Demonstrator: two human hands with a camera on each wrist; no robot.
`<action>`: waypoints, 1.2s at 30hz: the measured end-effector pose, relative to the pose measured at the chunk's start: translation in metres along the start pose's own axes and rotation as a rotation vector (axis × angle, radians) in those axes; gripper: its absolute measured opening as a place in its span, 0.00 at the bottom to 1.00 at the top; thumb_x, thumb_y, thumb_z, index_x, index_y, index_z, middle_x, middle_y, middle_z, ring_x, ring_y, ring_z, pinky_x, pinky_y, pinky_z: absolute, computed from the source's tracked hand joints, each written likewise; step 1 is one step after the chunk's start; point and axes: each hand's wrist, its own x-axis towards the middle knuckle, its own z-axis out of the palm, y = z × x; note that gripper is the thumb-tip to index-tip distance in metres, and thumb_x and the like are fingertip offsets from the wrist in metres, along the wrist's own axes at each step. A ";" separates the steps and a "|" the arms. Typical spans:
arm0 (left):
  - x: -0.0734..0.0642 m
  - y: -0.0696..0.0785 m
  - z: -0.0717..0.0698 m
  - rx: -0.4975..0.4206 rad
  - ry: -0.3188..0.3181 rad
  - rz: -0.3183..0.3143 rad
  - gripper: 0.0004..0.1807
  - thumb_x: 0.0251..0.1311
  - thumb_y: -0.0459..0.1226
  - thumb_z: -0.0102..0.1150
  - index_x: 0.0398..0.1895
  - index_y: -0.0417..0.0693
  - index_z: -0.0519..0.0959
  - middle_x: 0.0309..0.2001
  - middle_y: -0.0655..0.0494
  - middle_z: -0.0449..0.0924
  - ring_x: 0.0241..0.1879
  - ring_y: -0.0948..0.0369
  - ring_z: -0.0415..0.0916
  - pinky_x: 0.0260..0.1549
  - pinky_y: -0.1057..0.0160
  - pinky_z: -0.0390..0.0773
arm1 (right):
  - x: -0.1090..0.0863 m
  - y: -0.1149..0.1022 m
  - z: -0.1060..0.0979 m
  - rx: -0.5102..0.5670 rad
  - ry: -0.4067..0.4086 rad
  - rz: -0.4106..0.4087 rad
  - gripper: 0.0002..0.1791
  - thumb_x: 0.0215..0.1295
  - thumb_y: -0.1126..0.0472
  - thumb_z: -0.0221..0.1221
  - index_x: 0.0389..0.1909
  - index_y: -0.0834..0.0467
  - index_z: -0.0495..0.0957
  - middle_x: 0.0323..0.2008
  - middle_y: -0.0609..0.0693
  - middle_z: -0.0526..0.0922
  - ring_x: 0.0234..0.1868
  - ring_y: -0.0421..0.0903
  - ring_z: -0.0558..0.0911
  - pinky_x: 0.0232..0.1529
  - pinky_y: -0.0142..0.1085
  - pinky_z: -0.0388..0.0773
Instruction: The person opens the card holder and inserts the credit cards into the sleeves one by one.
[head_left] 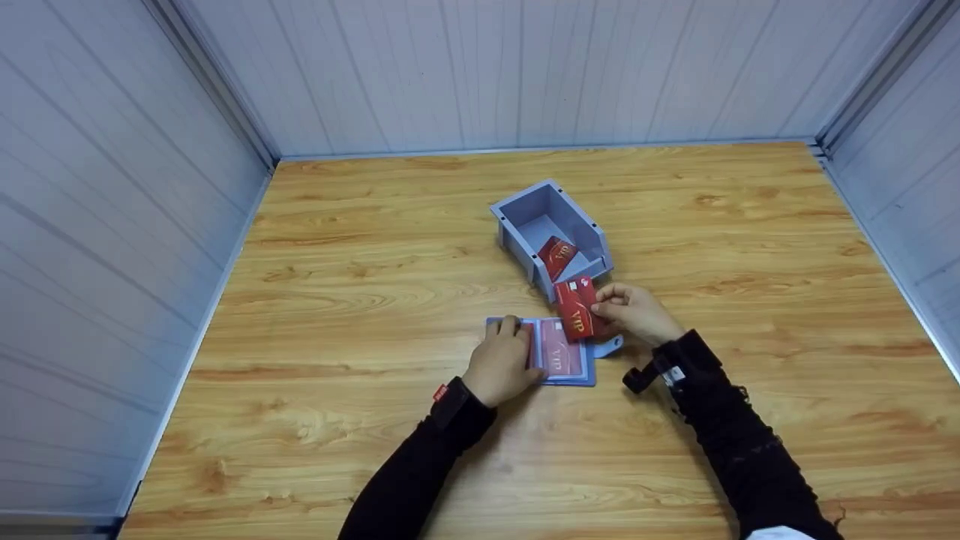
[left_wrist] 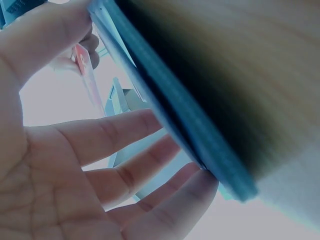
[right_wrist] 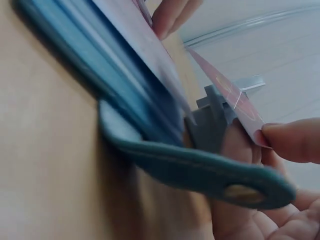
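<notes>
My right hand (head_left: 636, 311) pinches a red VIP card (head_left: 576, 309) by its edge between thumb and fingers. The card overlaps the upper right of a blue card holder (head_left: 589, 375) that lies spread on the table. A clear sleeve in the holder shows another VIP card (head_left: 559, 351). Across the holder's left half lies my left hand (head_left: 501, 364), its fingers extended to the far edge and the thumb near the front edge. The right wrist view shows the holder's snap strap (right_wrist: 210, 172) sticking out below the held card.
Just behind the holder stands a grey-blue open-front bin (head_left: 517, 244) with a red VIP card (head_left: 557, 256) inside. The wood-grain table (head_left: 337, 315) is bounded by white panel walls (head_left: 480, 75) at the back and sides.
</notes>
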 end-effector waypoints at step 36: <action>0.014 0.039 0.002 0.042 0.107 0.102 0.15 0.55 0.42 0.65 0.35 0.37 0.83 0.38 0.46 0.80 0.34 0.52 0.79 0.34 0.56 0.80 | -0.005 0.018 -0.014 0.179 -0.036 0.073 0.05 0.68 0.70 0.52 0.38 0.59 0.66 0.31 0.44 0.78 0.30 0.39 0.82 0.34 0.31 0.82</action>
